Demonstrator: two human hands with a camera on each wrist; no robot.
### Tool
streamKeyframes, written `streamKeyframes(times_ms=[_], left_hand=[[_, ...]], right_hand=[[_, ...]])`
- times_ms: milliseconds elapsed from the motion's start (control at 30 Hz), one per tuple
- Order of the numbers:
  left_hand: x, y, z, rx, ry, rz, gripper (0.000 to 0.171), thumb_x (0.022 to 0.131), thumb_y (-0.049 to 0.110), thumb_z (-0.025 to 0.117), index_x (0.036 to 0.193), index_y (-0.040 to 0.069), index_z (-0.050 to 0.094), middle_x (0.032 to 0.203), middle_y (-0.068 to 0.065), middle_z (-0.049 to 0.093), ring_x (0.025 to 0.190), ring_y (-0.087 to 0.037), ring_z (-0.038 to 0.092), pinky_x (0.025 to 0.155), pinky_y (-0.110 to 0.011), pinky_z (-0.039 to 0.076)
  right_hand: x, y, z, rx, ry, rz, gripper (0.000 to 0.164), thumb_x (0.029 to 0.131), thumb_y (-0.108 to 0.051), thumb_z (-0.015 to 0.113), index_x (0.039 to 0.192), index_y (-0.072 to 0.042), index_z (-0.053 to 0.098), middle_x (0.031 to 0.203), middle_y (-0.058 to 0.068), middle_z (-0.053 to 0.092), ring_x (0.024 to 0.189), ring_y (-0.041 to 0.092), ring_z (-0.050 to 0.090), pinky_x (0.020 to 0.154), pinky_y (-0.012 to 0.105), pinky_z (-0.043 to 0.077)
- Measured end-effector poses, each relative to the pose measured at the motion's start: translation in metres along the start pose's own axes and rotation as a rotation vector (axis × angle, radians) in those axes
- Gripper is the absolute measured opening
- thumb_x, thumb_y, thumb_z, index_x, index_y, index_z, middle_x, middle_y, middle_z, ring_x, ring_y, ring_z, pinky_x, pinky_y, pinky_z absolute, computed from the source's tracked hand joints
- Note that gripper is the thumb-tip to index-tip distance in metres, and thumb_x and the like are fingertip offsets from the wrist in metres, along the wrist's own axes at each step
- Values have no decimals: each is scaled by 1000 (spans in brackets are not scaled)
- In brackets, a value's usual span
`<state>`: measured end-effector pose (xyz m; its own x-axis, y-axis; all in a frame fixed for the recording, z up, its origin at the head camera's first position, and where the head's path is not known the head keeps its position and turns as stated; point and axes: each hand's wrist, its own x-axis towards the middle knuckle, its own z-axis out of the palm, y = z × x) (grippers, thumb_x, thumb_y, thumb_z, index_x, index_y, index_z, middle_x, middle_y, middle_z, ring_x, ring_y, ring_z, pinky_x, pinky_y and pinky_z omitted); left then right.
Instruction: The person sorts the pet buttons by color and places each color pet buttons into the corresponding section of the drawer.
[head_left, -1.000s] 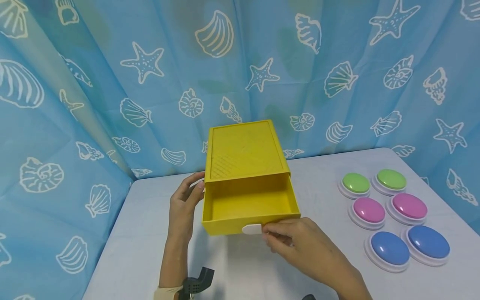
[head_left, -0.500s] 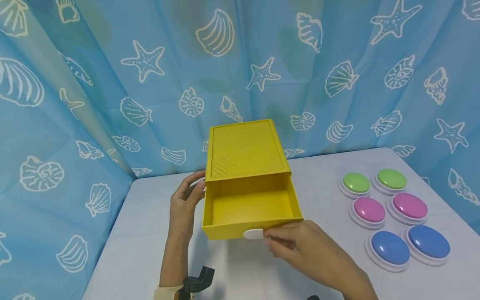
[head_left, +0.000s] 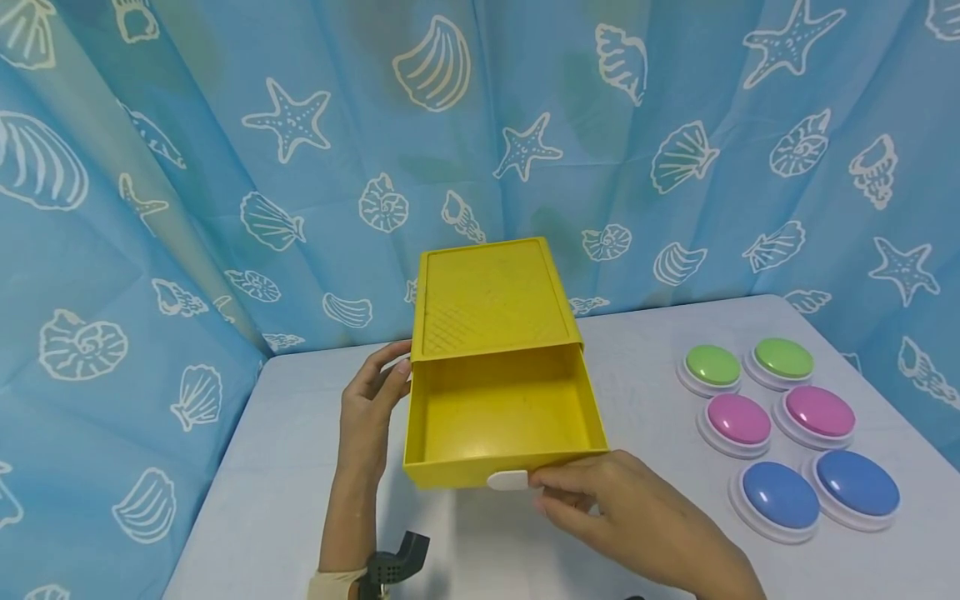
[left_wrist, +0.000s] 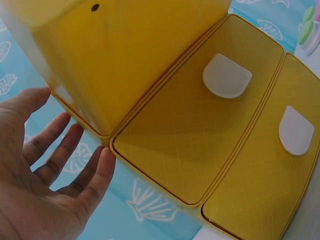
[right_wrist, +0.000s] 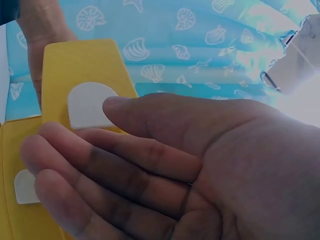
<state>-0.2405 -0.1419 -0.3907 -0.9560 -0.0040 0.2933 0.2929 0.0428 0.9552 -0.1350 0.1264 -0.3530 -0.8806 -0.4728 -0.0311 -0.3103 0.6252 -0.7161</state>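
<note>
A yellow drawer cabinet (head_left: 487,296) stands in the middle of the table, its top drawer (head_left: 502,417) pulled well out and its yellow floor in view. My right hand (head_left: 622,508) pinches the drawer's white handle (right_wrist: 90,107), the thumb lying on its face in the right wrist view. At the cabinet's left side, my left hand (head_left: 371,400) rests its fingertips along the edge, fingers loosely extended. In the left wrist view, two lower drawers, the middle one (left_wrist: 175,145) and the bottom one (left_wrist: 255,185), sit closed, each with a white handle.
To the right on the white table (head_left: 300,433) stand several round push lights in pairs: green (head_left: 712,365), pink (head_left: 738,419) and blue (head_left: 782,495). A blue curtain (head_left: 337,167) with white shells hangs behind and at the left.
The top drawer has slid a little farther out toward me, my right hand moving with its handle. My left hand and the cabinet body have stayed put.
</note>
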Motion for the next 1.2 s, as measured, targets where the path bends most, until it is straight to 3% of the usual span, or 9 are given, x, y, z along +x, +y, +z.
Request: streamKeyframes(times_ms=[133,367,567,700,833,933,1033,1133,1200], left_hand=[[5,-12,-3,-18,-2,-4,37,89,35,59,123,21,57,122,1,57,111,-19,53,98,-42,39],[-1,4,1,-12,-6,6,37,91,30,57,124,14,55,123,-2,57,111,-19,53,96,-41,40],[0,6,2,-12,-7,14,36,91,30,57,123,15,56,123,-2,56,112,-18,53,96,-40,41],[-1,5,3,-4,0,8,35,91,30,58,123,15,56,123,0,56,112,-17,52,96,-40,41],[-1,5,3,0,3,-2,36,90,31,58,123,15,56,124,2,55,113,-16,52,96,-40,42],[0,5,2,3,2,-2,38,90,31,58,124,14,55,125,2,54,113,-16,52,96,-42,42],[1,4,1,10,4,2,39,90,31,58,124,13,55,125,3,54,113,-15,52,95,-43,42],[1,4,1,-13,-2,6,37,90,30,58,123,14,56,124,0,55,113,-17,52,95,-43,42],[2,4,0,-25,-4,5,35,90,30,58,122,15,57,123,-2,56,112,-18,53,95,-42,42]], right_hand=[[-1,-1,0,6,-31,-1,44,87,-52,52,115,-20,65,103,-16,64,76,-1,55,77,24,53],[-3,0,-2,12,-68,28,44,87,-52,52,118,-24,63,103,-17,64,83,-2,57,80,31,52],[-4,-2,-2,5,-81,46,46,86,-54,51,120,-24,62,106,-16,64,82,-3,56,80,31,52],[-8,-4,-5,-30,-81,55,46,86,-57,49,120,-29,61,108,-20,61,81,-3,55,80,29,52],[-17,-1,-15,-58,-64,74,37,86,-58,48,113,-38,63,96,-26,61,78,-3,54,75,26,53],[-27,8,-23,-41,71,45,25,87,-51,53,105,-38,64,80,-25,59,71,-1,54,68,20,52],[-35,24,-26,-58,328,48,19,88,-41,58,103,-34,66,73,-20,60,66,1,56,64,19,51],[-41,52,-26,-132,539,183,22,87,-40,59,105,-30,66,73,-13,59,64,8,55,59,18,51],[-45,79,-26,-206,591,288,32,86,-44,60,111,-24,64,74,-7,55,65,13,52,54,17,47]])
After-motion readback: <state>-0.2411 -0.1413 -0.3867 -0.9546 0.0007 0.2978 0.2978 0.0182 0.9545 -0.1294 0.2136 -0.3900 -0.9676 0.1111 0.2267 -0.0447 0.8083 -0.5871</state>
